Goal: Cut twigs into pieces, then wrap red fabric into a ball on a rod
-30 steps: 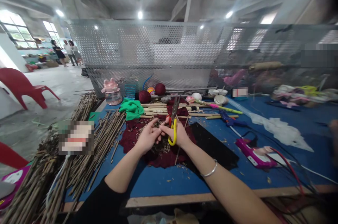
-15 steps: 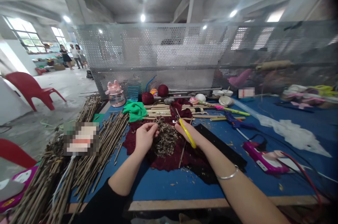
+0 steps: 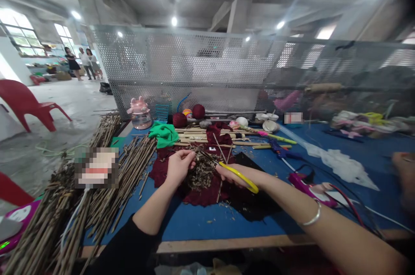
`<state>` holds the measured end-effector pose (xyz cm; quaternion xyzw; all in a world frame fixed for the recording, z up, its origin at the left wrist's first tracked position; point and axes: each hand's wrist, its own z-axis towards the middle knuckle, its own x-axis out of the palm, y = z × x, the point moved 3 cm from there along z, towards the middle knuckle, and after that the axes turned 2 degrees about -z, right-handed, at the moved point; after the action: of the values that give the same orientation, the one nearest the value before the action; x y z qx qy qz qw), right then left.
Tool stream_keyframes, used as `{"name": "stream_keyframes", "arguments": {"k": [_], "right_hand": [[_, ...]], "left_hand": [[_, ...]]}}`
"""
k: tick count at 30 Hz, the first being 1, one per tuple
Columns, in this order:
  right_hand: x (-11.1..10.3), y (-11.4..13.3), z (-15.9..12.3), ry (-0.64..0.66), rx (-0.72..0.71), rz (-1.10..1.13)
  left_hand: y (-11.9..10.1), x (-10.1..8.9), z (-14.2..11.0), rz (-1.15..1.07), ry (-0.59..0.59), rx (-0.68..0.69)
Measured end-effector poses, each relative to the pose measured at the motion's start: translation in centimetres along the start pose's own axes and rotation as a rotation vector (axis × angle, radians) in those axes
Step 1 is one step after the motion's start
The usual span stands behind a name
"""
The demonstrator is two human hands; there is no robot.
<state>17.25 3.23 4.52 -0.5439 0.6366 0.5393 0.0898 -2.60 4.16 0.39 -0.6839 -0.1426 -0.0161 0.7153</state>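
My right hand point(image 3: 228, 173) is closed on scissors point(image 3: 240, 174) with yellow handles. Their dark blades point left, toward the fingertips of my other hand. My left hand point(image 3: 181, 164) is pinched, thumb against fingers; what it holds is too small to make out. Between and beneath both hands lies a heap of dry brown plant bits point(image 3: 201, 180) on a dark red cloth point(image 3: 194, 197). Two thin sticks point(image 3: 221, 149) rise beside my right hand. Black cloth point(image 3: 251, 208) lies under my right forearm.
Bundled dry stems point(image 3: 119, 188) cover the table's left side. Behind the heap are a green cloth point(image 3: 164, 134), dark red balls point(image 3: 198, 111) and a pink-lidded jar point(image 3: 141, 115). A blue glue gun point(image 3: 277, 148), white netting point(image 3: 343, 167) and a magenta box point(image 3: 300, 182) are at right.
The scissors have swung from pointing up and away to pointing left, toward my left hand. My right forearm has shifted right; my left hand keeps its pinch over the heap.
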Motion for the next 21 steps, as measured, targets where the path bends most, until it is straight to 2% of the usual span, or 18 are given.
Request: {"name": "stream_keyframes", "arguments": {"k": [5,11,16,18,21], "right_hand": [[0.8,0.3,0.9,-0.050,0.150,0.033],[0.8,0.9,0.5,-0.140,0.041,-0.060],[1.0,1.0,0.1,-0.162,0.025,-0.148],[1.1,1.0,-0.1,-0.142,0.058,-0.079],[1.3,0.7,-0.6,-0.020,0.233,0.170]], "left_hand": [[0.0,-0.1,0.2,0.086,0.037,-0.014],[-0.1,-0.6,0.3,0.328,0.037,0.027],[0.1,-0.8,0.3,0.473,0.054,0.068],[0.2,-0.9,0.4,0.466,0.047,0.075],[0.3,-1.1,0.6,0.396,-0.032,0.079]]}}
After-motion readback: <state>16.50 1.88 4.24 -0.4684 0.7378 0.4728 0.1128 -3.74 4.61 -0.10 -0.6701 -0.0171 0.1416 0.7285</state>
